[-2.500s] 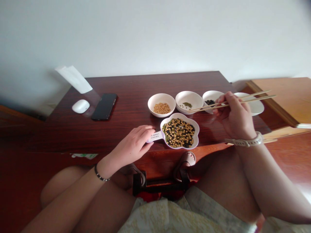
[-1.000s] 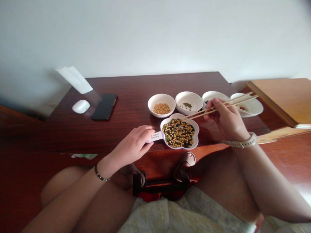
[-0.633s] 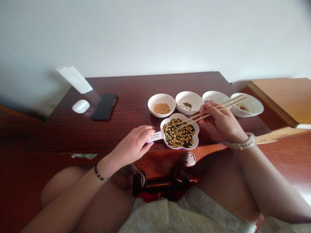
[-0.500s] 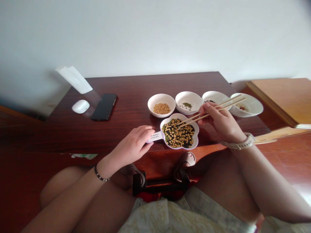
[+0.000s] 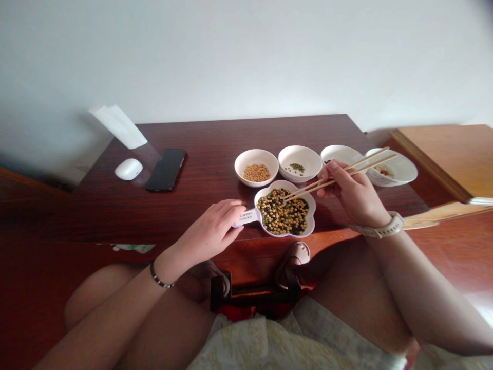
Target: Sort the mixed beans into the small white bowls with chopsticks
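My right hand [image 5: 354, 194] grips a pair of wooden chopsticks [image 5: 335, 176]. Their tips rest among the mixed beans in a flower-shaped dish [image 5: 313, 213] at the table's near edge. My left hand [image 5: 211, 230] is closed on that dish's handle [image 5: 246, 216], which bears a label. Behind the dish stand small white bowls: one with yellow soybeans [image 5: 256, 167], one with a few green beans [image 5: 300, 162], one partly hidden by my right hand [image 5: 341, 153], and a plate [image 5: 396, 168] under the chopsticks' far ends.
A black phone [image 5: 165, 169], a white mouse [image 5: 128, 168] and a folded white paper [image 5: 117, 125] lie at the dark wooden table's [image 5: 215, 139] left. A lighter wooden surface [image 5: 450, 154] adjoins on the right. My knees and sandalled feet show below the table edge.
My right hand has swung the chopsticks left from the black-bean bowl down into the mixed-bean dish. The left hand has kept still on the handle.
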Demonstrator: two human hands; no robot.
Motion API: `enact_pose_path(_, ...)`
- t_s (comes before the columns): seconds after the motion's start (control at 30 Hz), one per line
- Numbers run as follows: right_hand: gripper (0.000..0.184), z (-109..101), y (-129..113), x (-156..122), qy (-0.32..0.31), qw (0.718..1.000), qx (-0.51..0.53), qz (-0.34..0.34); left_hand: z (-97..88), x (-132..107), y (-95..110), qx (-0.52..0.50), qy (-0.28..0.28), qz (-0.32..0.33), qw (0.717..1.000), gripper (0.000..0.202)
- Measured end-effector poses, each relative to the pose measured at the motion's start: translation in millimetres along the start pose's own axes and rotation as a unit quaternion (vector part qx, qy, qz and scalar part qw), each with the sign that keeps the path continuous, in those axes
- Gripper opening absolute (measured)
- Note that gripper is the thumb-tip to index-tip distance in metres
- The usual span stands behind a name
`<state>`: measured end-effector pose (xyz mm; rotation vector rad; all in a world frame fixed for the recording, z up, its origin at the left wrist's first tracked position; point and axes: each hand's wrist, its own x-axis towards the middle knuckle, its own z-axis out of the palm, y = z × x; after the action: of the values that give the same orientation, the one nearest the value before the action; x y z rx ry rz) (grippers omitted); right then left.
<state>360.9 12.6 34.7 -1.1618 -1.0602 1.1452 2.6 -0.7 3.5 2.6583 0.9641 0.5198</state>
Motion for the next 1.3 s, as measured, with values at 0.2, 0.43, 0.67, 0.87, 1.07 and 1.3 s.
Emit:
enact_pose_path(0.2,0.043,-8.1,1.4,3.8,-0.019,1.0,0.011,-0.006,-0.5,-0.2,-0.3,0.006,-0.006,-0.001,1.0,0.036)
enact_pose_path(0.43,0.037,-9.8,0.0,4.7,-0.027,0.997,0.069,-0.002,-0.3,-0.1,-0.1,-0.001,0.008,0.005,1.0,0.037)
enact_pose_path(0.67,0.036,-12.1,-4.3,5.3,-0.042,0.992,0.118,0.013,-0.3,-0.3,-0.1,0.015,-0.005,0.011,1.0,0.035)
enact_pose_path(0.87,0.03,-16.8,-13.1,4.9,-0.052,0.982,0.165,0.07,-1.6,-0.5,3.3,0.021,-0.004,0.01,1.0,0.033)
enact_pose_path(1.07,0.028,-16.7,-21.0,0.1,-0.061,0.974,0.191,0.106,-2.0,-1.0,4.8,0.019,-0.003,0.011,1.0,0.033)
enact_pose_path(1.3,0.032,-13.6,-26.8,-8.5,-0.083,0.974,0.184,0.102,-0.4,-2.9,4.3,0.008,0.016,0.01,1.0,0.041)
